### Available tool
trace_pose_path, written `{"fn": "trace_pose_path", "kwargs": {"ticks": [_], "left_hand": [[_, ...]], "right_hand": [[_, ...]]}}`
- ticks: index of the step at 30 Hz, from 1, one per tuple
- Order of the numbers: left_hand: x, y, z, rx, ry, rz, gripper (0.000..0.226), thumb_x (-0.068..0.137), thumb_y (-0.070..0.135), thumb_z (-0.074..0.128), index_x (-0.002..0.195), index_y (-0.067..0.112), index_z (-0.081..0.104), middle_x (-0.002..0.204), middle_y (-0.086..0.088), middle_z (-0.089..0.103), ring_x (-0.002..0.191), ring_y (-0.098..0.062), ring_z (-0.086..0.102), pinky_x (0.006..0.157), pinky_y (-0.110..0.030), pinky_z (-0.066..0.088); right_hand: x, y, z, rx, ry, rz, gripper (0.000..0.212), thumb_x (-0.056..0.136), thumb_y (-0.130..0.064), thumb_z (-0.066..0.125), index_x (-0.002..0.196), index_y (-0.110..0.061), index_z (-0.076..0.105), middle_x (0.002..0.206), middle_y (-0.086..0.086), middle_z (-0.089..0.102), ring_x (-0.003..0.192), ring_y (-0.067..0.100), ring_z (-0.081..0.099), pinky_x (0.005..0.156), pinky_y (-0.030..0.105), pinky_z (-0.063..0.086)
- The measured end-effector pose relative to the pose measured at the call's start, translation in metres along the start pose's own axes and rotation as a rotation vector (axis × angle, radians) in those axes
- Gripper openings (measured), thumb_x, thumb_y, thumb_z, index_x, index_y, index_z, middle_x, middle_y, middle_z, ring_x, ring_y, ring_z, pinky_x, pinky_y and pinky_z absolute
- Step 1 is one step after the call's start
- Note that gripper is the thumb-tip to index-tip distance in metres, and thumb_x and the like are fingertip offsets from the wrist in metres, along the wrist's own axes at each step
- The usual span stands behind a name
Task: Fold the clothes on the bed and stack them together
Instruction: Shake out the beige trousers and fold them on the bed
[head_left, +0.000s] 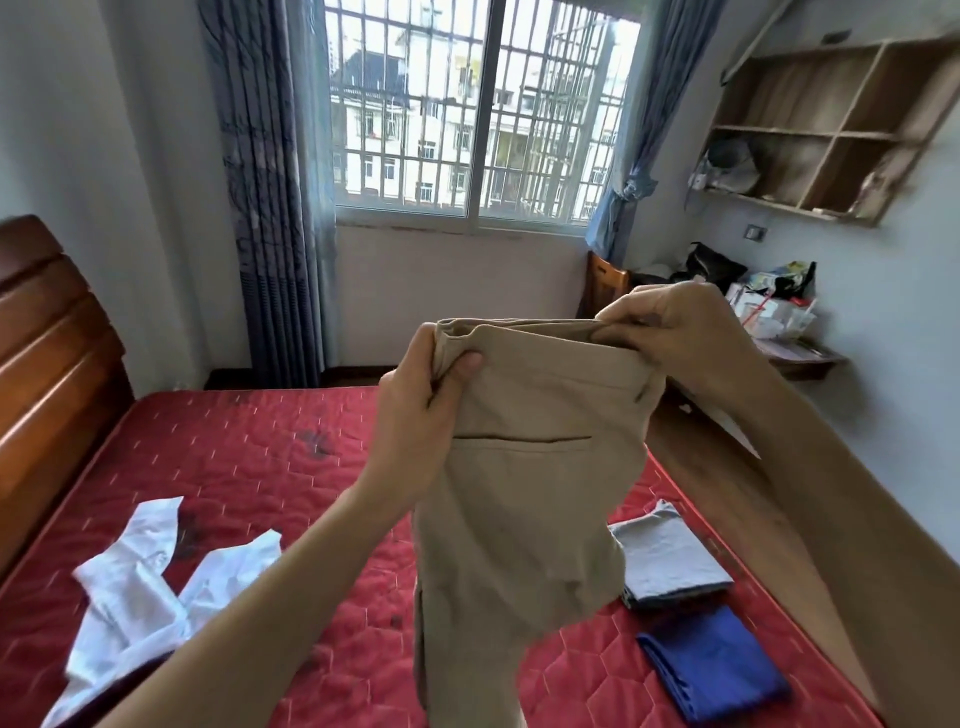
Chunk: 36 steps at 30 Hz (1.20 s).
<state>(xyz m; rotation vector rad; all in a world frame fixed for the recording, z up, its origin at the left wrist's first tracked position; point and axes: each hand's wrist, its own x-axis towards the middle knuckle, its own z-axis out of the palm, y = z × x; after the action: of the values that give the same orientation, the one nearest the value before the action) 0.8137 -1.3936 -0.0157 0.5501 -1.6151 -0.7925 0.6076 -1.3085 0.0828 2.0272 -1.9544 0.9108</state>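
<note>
Khaki trousers (524, 499) hang in the air above the bed (249, 457), held up by the waistband with the back pocket facing the camera; legs drop out of view at the bottom edge. Left hand (421, 415) pinches the left end of the waistband, thumb on the near side, fingers curled behind the cloth. Right hand (670, 327) grips the right end of the waistband from above, fingers curled over the top edge. Both hands clamped on the garment, near each other, waistband pulled fairly taut between them.

Step in hand, as judged: straightening the trousers before the first fold. Next move probably calls for bringing the two legs together lengthwise, then lowering them flat onto the mattress to fold across.

On the bed: grey folded garment (670, 556) at right, blue folded garment (717, 665) just beside it, nearer the camera, not stacked on it. White shirt (135, 587) lies unfolded and crumpled at left, well apart from those two.

Progress estimate: two items folded, trousers in work, shirt untouched, stacking not yet done
</note>
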Motion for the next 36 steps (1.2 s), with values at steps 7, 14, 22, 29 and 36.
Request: {"fn": "trace_pose_path", "kwargs": {"ticks": [7,14,22,29,36], "left_hand": [[0.006,0.008,0.009,-0.024,0.005,-0.001,0.016,0.094,0.014,0.06,0.086,0.003,0.052,0.071,-0.011,0.056,0.061,-0.019,0.043,0.059,-0.029,0.039],[0.039,0.006,0.003,-0.092,-0.144,0.062,0.016,0.088,0.033,0.063,0.094,0.019,0.058,0.074,0.002,0.063,0.064,-0.012,0.052,0.06,-0.026,0.043],[-0.005,-0.046,-0.008,-0.122,-0.193,-0.091,0.035,0.081,0.022,0.073,0.109,0.028,0.053,0.098,0.008,0.067,0.081,-0.016,0.066,0.071,-0.036,0.056],[-0.083,-0.079,0.018,0.195,-0.113,-0.11,0.013,0.086,0.016,0.071,0.097,0.01,0.065,0.09,0.003,0.065,0.075,-0.004,0.057,0.066,-0.012,0.043],[-0.152,-0.05,0.048,0.321,0.08,-0.276,0.015,0.089,0.009,0.066,0.084,-0.005,0.065,0.076,-0.016,0.066,0.071,-0.036,0.059,0.067,-0.051,0.049]], "right_hand": [[0.01,-0.027,-0.003,0.033,0.024,-0.037,0.062,0.075,-0.063,0.067,0.125,-0.028,0.061,0.117,-0.02,0.06,0.105,-0.005,0.055,0.091,0.006,0.038],[0.025,-0.044,0.023,-0.134,-0.181,-0.056,0.036,0.08,-0.057,0.066,0.09,-0.023,0.064,0.075,-0.009,0.062,0.079,0.016,0.058,0.078,0.044,0.047],[0.032,-0.022,-0.026,0.004,0.071,0.003,0.035,0.084,-0.043,0.069,0.095,-0.01,0.073,0.091,0.008,0.07,0.088,0.023,0.065,0.083,0.042,0.049],[0.022,-0.009,-0.088,0.053,0.168,-0.077,0.024,0.082,-0.042,0.073,0.07,-0.023,0.065,0.056,-0.019,0.057,0.057,-0.011,0.051,0.056,0.007,0.033],[-0.008,-0.006,-0.133,0.028,0.143,-0.194,0.043,0.077,-0.05,0.072,0.083,-0.008,0.071,0.087,0.006,0.068,0.088,0.02,0.062,0.082,0.04,0.048]]}}
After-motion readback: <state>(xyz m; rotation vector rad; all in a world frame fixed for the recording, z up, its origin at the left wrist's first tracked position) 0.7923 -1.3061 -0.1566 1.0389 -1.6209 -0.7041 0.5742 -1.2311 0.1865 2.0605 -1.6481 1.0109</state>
